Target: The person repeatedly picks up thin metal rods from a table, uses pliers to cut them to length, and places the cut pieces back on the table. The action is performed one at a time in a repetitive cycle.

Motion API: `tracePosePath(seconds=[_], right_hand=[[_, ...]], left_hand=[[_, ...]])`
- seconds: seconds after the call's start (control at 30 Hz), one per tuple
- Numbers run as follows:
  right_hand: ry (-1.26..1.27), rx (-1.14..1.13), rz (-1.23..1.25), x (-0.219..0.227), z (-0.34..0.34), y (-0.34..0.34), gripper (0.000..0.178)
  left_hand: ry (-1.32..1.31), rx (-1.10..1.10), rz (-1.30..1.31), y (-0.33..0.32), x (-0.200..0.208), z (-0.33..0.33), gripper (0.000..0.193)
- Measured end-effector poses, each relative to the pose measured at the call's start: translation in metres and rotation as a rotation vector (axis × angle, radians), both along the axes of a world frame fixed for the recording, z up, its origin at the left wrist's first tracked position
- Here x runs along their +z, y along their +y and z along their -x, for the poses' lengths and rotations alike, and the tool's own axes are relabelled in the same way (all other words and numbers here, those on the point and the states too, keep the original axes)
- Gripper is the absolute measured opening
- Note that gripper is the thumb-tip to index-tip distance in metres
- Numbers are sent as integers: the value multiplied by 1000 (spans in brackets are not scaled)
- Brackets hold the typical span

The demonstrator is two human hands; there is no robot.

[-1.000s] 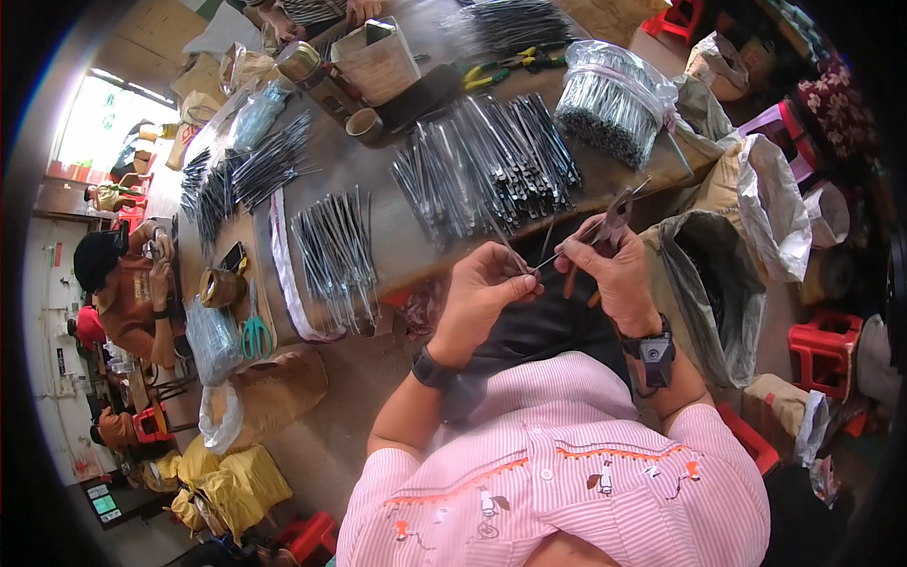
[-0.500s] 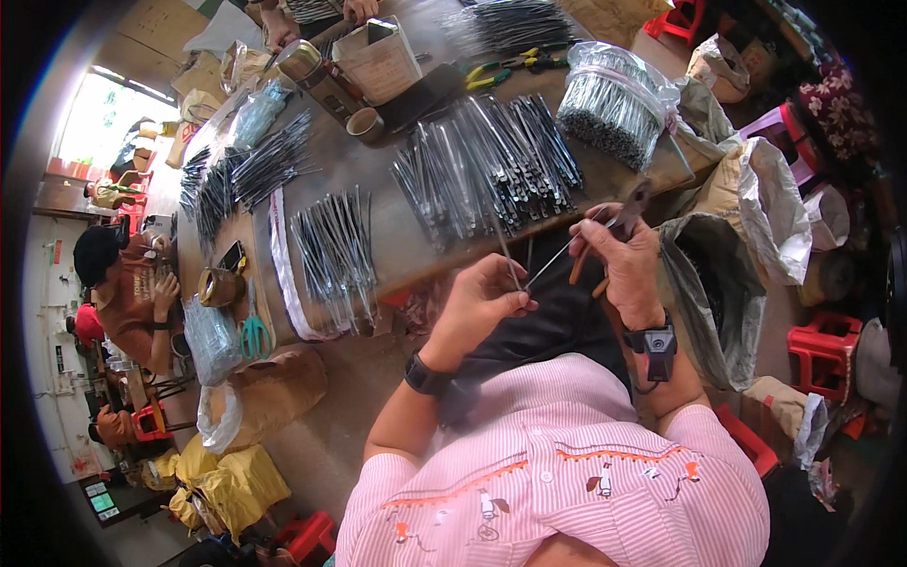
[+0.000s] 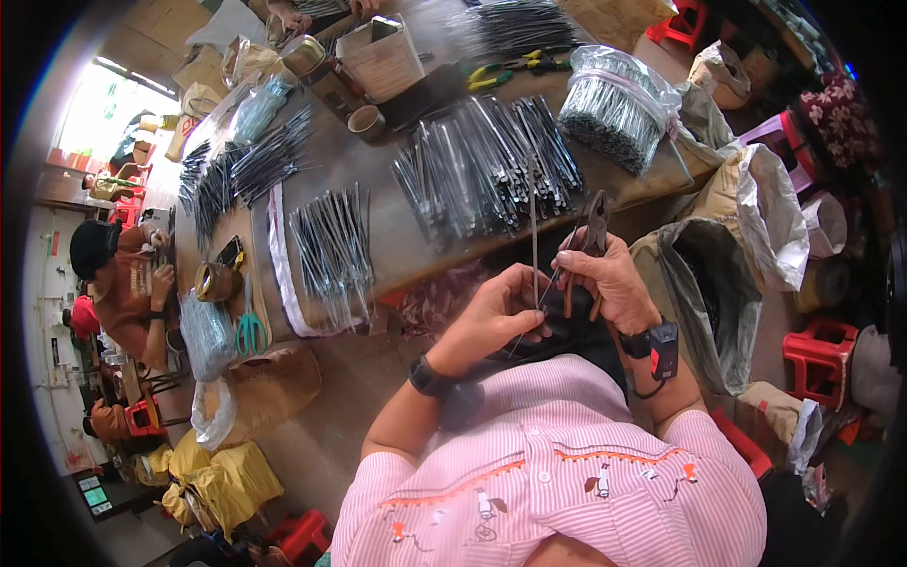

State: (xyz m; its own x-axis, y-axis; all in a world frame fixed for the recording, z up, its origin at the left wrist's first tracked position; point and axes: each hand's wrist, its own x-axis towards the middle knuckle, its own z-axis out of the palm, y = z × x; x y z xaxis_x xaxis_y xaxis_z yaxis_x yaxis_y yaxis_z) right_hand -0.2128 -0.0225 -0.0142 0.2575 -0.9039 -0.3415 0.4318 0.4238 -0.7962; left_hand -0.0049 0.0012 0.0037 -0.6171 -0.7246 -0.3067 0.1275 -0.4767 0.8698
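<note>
My left hand [image 3: 499,317] is closed, thumb and fingers pinching a long thin metal strip [image 3: 534,227] that stands up toward the table. In my right hand [image 3: 609,279] is a pair of pliers [image 3: 596,225], jaws pointing up and brown handles hanging below the palm. The right thumb and fingertip also pinch a second thin strip, which runs down to the left fingertips, where the two strips cross. Both hands are close together over my lap, just off the table's near edge. Ahead of them on the table lies a wide row of metal strips [image 3: 491,170].
A smaller strip bundle [image 3: 333,246], teal scissors [image 3: 250,331] and a tape roll [image 3: 215,282] lie left. A plastic-wrapped bundle [image 3: 619,113] stands at the table's right. Open sacks [image 3: 718,293] stand beside my right arm. Other people work at the far side and left.
Both hands have come down nearer my body, the right one most. The strip in my left hand now stands nearly upright, and the pliers have turned more upright.
</note>
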Motion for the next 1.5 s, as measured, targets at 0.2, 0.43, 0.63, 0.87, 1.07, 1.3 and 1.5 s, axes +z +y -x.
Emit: tracePosePath(seconds=[0.2, 0.43, 0.63, 0.87, 1.07, 1.3, 1.5], right_hand=[[-3, 6, -2, -6, -6, 0, 15], [125, 92, 121, -4, -15, 6, 15], [96, -5, 170, -4, -18, 5, 17], [-39, -98, 186, -9, -13, -5, 20], [-84, -97, 22, -23, -11, -7, 23], [-93, -91, -61, -39, -12, -10, 25], [-85, -59, -32, -39, -15, -9, 22]], left_hand=[[193, 217, -201, 6, -6, 2, 22], [177, 342, -450, 3, -23, 1, 9], [146, 367, -397, 6, -35, 1, 17], [238, 349, -481, 8, -31, 4, 17], [255, 367, -553, 10, -29, 8, 23], [266, 371, -638, 11, -29, 6, 27], [299, 381, -705, 12, -30, 3, 23]])
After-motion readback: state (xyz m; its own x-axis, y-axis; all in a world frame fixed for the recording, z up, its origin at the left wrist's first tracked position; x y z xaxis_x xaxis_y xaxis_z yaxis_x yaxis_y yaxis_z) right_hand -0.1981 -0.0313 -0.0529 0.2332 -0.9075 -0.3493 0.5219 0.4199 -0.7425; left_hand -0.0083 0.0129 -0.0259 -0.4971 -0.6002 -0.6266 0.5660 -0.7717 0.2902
